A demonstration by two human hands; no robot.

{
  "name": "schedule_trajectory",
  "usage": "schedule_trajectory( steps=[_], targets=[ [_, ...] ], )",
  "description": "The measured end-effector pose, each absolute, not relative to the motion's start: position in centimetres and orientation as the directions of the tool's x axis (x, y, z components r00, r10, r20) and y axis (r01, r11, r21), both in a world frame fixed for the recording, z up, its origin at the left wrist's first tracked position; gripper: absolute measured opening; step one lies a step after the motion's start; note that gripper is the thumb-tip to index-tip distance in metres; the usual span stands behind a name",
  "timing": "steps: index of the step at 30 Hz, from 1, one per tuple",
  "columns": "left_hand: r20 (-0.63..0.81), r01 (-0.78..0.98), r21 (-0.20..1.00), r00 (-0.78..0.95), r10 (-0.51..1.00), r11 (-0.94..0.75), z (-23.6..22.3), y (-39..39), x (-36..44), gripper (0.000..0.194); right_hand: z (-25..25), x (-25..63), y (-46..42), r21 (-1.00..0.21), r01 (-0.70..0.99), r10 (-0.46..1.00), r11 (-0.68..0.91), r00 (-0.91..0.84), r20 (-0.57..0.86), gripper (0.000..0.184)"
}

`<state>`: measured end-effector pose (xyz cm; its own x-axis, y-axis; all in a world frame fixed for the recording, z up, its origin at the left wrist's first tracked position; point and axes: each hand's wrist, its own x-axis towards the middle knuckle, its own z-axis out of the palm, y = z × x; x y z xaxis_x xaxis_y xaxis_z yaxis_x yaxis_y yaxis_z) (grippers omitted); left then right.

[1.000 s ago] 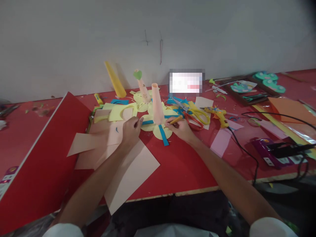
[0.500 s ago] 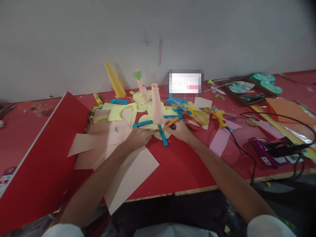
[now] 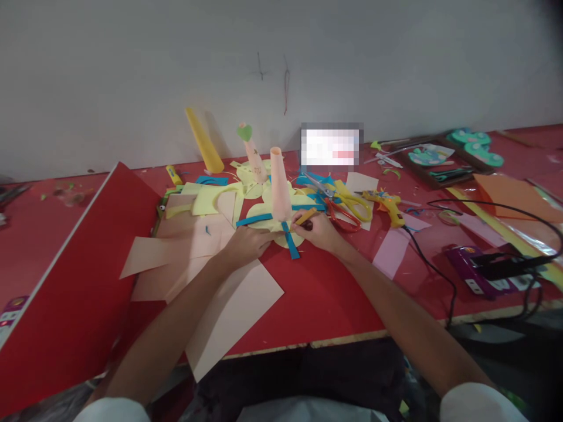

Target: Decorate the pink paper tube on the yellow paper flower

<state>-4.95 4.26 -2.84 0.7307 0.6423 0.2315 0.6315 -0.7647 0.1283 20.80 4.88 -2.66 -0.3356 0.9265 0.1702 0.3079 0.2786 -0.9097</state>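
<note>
Pale pink paper cone (image 3: 280,184), upright on a scalloped pale yellow base (image 3: 263,209), red tabletop (image 3: 334,299); flat blue strips (image 3: 294,251) radiating from its foot; right hand (image 3: 321,231), fingers closed around a slim orange-yellow stick (image 3: 307,216); left hand (image 3: 247,244), fingertips near the front strip, grip not discernible; yellow glue gun (image 3: 393,214), farther right

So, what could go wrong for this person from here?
The right hand, gripping a yellow pencil-like tool, is close to the pale pink paper cone; a bump might tilt it. The front blue strip could shift if the left hand slips. The glue gun shows an orange light, so it may be hot, and snagging its black cable could drag it.
</note>
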Motion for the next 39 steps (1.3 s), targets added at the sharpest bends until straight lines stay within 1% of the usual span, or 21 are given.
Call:
schedule_trajectory(
  steps=[4, 7, 9, 10, 12, 14, 16, 18, 22, 25, 31, 36, 39],
  targets=[
    [0.225, 0.624, 0.118, 0.741, 0.633, -0.773, -2.7, 4.2, -5.0, 0.048, -2.3, 20.8, 4.7, -0.902, 0.332, 0.934, 0.276, -0.314, 0.17, 0.014],
    [0.226, 0.616, 0.111, 0.749, 0.623, -0.78, -2.4, 4.2, -4.9, 0.048, -1.9, 20.9, 3.9, -0.889, 0.365, 0.958, 0.278, -0.175, 0.227, 0.012],
    [0.24, 0.609, 0.103, 0.752, 0.614, -0.787, -2.2, 4.1, -4.9, 0.048, -1.7, 21.2, 3.0, -0.895, 0.353, 0.961, 0.274, -0.082, 0.262, 0.012],
    [0.249, 0.601, 0.097, 0.758, 0.604, -0.794, -2.1, 4.0, -4.9, 0.049, -1.7, 21.3, 2.6, -0.901, 0.339, 0.962, 0.27, -0.068, 0.263, 0.013],
    [0.267, 0.573, 0.092, 0.773, 0.575, -0.814, -2.1, 3.9, -4.9, 0.048, -1.7, 21.7, 1.7, -0.92, 0.305, 0.969, 0.245, -0.111, 0.221, 0.016],
    [0.276, 0.542, 0.097, 0.791, 0.546, -0.835, -2.1, 3.8, -4.9, 0.049, -1.7, 21.8, 1.1, -0.935, 0.283, 0.966, 0.213, -0.206, 0.158, 0.019],
    [0.276, 0.528, 0.103, 0.799, 0.535, -0.843, -2.1, 3.7, -4.9, 0.05, -1.6, 21.8, 1.0, -0.939, 0.281, 0.95, 0.198, -0.29, 0.114, 0.022],
    [0.267, 0.535, 0.103, 0.797, 0.541, -0.839, -2.1, 3.6, -4.9, 0.051, -1.5, 21.7, 1.1, -0.937, 0.289, 0.938, 0.196, -0.334, 0.093, 0.023],
    [0.256, 0.541, 0.105, 0.796, 0.548, -0.835, -1.9, 3.6, -4.8, 0.05, -1.4, 21.4, 1.4, -0.941, 0.282, 0.932, 0.186, -0.354, 0.078, 0.023],
    [0.273, 0.524, 0.107, 0.802, 0.532, -0.845, -1.8, 3.6, -4.7, 0.05, -1.4, 21.4, 1.4, -0.942, 0.279, 0.926, 0.188, -0.37, 0.075, 0.022],
    [0.31, 0.512, 0.111, 0.797, 0.519, -0.852, -1.8, 3.7, -4.7, 0.052, -1.5, 21.5, 1.5, -0.914, 0.342, 0.941, 0.216, -0.324, 0.101, 0.014],
    [0.31, 0.505, 0.125, 0.798, 0.517, -0.854, -1.7, 3.7, -4.7, 0.052, -1.3, 21.4, 1.4, -0.935, 0.296, 0.928, 0.193, -0.366, 0.076, 0.014],
    [0.298, 0.51, 0.135, 0.797, 0.526, -0.85, -1.7, 3.6, -4.7, 0.054, -1.2, 21.4, 1.3, -0.933, 0.301, 0.919, 0.196, -0.387, 0.069, 0.012]
  ],
)
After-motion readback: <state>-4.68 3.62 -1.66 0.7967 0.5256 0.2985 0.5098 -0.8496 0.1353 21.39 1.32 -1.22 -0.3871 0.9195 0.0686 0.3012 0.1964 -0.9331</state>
